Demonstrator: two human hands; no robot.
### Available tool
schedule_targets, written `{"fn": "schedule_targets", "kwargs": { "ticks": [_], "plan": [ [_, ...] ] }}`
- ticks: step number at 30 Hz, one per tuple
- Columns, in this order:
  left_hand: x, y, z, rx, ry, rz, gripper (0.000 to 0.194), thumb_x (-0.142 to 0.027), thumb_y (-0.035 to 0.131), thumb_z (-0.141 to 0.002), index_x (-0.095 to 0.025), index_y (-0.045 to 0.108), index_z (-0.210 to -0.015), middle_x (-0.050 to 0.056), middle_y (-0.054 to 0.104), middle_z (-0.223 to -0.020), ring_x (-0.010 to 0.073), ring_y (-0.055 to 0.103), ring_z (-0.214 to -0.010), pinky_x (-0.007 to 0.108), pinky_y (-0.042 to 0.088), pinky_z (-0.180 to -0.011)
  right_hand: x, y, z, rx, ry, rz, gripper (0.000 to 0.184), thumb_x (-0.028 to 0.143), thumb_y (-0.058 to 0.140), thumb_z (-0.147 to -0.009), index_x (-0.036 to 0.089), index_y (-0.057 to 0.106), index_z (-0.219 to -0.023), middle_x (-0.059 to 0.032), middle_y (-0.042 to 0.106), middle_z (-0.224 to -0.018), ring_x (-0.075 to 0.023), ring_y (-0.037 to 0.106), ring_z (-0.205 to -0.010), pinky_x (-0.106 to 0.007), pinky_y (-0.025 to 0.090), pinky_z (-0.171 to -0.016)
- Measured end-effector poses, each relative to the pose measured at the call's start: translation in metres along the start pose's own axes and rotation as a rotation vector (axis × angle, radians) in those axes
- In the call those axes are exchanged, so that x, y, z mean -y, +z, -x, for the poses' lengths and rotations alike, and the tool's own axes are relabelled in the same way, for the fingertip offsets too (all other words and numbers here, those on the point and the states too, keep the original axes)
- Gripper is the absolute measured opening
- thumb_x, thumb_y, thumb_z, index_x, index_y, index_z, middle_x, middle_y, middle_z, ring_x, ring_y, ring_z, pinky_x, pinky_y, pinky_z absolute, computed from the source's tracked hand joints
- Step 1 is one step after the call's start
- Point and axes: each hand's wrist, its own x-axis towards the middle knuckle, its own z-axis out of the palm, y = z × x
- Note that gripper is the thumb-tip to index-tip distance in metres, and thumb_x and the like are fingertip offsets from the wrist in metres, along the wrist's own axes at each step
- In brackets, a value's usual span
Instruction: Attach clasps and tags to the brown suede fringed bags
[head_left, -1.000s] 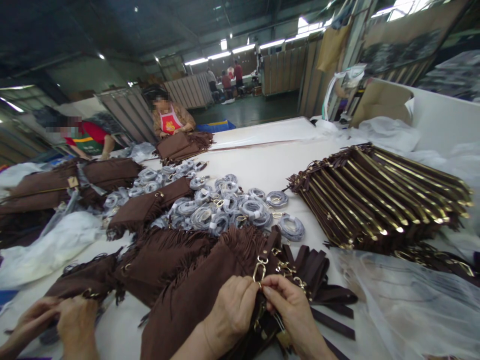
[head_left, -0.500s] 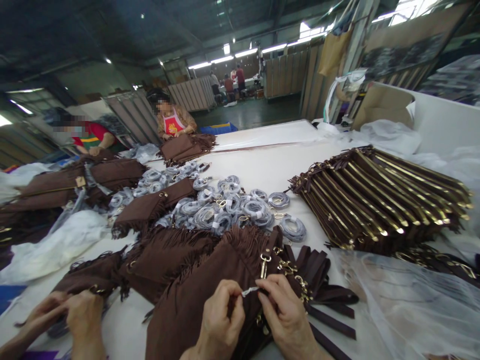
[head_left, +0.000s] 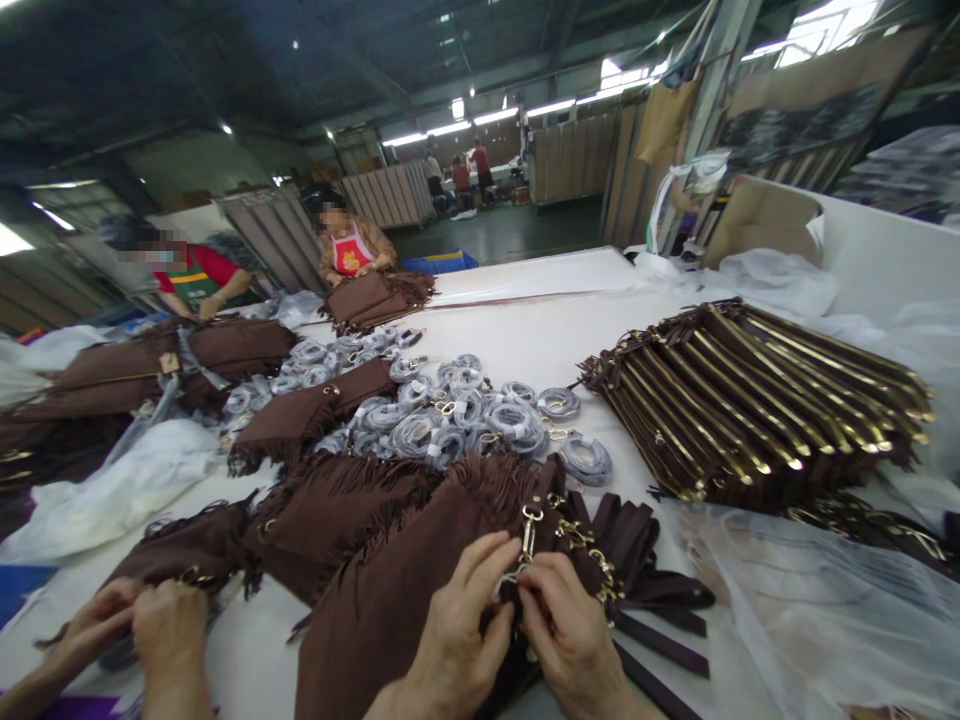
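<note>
A thin white wrapping strip point(head_left: 507, 578) is between the fingers of my two hands, just below a gold swivel clasp point(head_left: 529, 532). My left hand point(head_left: 459, 625) has its fingers curled around the strip from the left. From the other side, my right hand point(head_left: 574, 630) pinches it close to the clasp; the fingertips hide part of it. The clasp hangs from a short brown strap on top of a brown fringed bag point(head_left: 375, 620). Several dark brown straps point(head_left: 656, 590) with gold hardware fan out beside my right hand.
Wrapped coiled straps point(head_left: 442, 410) lie in a heap beyond the bags. Brown pouches with gold zippers point(head_left: 750, 400) are stacked at right, near clear plastic sheeting point(head_left: 817, 600). A co-worker's hands point(head_left: 161, 620) handle a bag at lower left. Two more people work across the table.
My left hand has moved up and right, closer to my right hand. The strip, stretched between them before, is now bunched and mostly covered by fingers.
</note>
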Motion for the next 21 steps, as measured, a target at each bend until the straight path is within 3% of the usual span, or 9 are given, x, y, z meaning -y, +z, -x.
{"fn": "schedule_targets", "kwargs": {
  "ticks": [3, 5, 7, 11, 15, 18, 21],
  "plan": [
    [0.001, 0.007, -0.007, 0.024, 0.097, -0.05, 0.026, -0.007, 0.04, -0.083, -0.017, 0.053, -0.103, 0.006, 0.062, -0.09, 0.0135, 0.059, -0.082, 0.023, 0.049, -0.072, 0.002, -0.003, 0.0, -0.014, -0.015, -0.003, 0.018, 0.011, 0.036, -0.086, 0.019, 0.05, -0.093, -0.0054, 0.053, -0.085, -0.0151, 0.058, -0.077, -0.025, 0.049, -0.067],
    [0.001, 0.009, -0.009, 0.03, 0.092, -0.048, 0.018, -0.01, 0.04, -0.085, -0.017, 0.055, -0.09, 0.002, 0.061, -0.073, 0.0118, 0.056, -0.066, 0.022, 0.046, -0.062, 0.001, -0.006, 0.0, -0.019, -0.007, 0.007, 0.016, 0.011, 0.036, -0.086, 0.019, 0.049, -0.091, -0.0046, 0.052, -0.082, -0.0146, 0.057, -0.074, -0.024, 0.049, -0.064],
    [-0.001, 0.008, -0.01, 0.057, 0.04, -0.014, 0.017, -0.012, 0.04, -0.086, -0.017, 0.056, -0.085, 0.002, 0.06, -0.071, 0.0116, 0.055, -0.065, 0.022, 0.044, -0.061, -0.003, -0.009, 0.003, -0.023, 0.002, 0.017, 0.015, 0.012, 0.036, -0.086, 0.019, 0.048, -0.089, -0.005, 0.053, -0.083, -0.0148, 0.057, -0.074, -0.025, 0.05, -0.065],
    [-0.003, -0.002, -0.011, 0.119, -0.308, 0.255, 0.014, -0.019, 0.048, -0.081, -0.015, 0.058, -0.071, 0.001, 0.056, -0.072, 0.0102, 0.053, -0.065, 0.02, 0.041, -0.059, -0.02, -0.013, 0.018, -0.066, 0.074, 0.137, 0.017, 0.019, 0.043, -0.086, 0.019, 0.049, -0.102, -0.0088, 0.058, -0.097, -0.0199, 0.057, -0.091, -0.031, 0.051, -0.076],
    [-0.005, -0.007, -0.018, 0.129, -0.663, 0.734, 0.024, -0.032, 0.063, -0.068, -0.012, 0.056, -0.059, 0.001, 0.054, -0.071, 0.0054, 0.044, -0.05, 0.018, 0.032, -0.046, -0.034, -0.009, 0.037, -0.026, 0.119, 0.213, 0.029, 0.023, 0.053, -0.081, 0.021, 0.049, -0.11, -0.0086, 0.061, -0.101, -0.0226, 0.058, -0.094, -0.035, 0.051, -0.079],
    [-0.008, -0.008, -0.023, 0.056, -0.788, 1.012, 0.027, -0.032, 0.069, -0.063, -0.01, 0.055, -0.058, 0.001, 0.057, -0.071, 0.003, 0.041, -0.046, 0.017, 0.028, -0.046, -0.036, -0.007, 0.039, 0.035, 0.189, 0.155, 0.025, 0.02, 0.054, -0.08, 0.023, 0.054, -0.104, -0.0049, 0.063, -0.092, -0.0221, 0.059, -0.085, -0.035, 0.05, -0.073],
    [-0.012, -0.009, -0.025, 0.031, -0.83, 1.116, 0.027, -0.032, 0.07, -0.063, -0.011, 0.054, -0.061, 0.002, 0.06, -0.067, 0.0028, 0.041, -0.044, 0.017, 0.026, -0.046, -0.032, -0.014, 0.029, 0.108, 0.408, -0.038, 0.013, 0.025, 0.055, -0.078, 0.024, 0.059, -0.091, -0.0014, 0.063, -0.078, -0.0206, 0.058, -0.075, -0.033, 0.046, -0.067]
  ]
}}
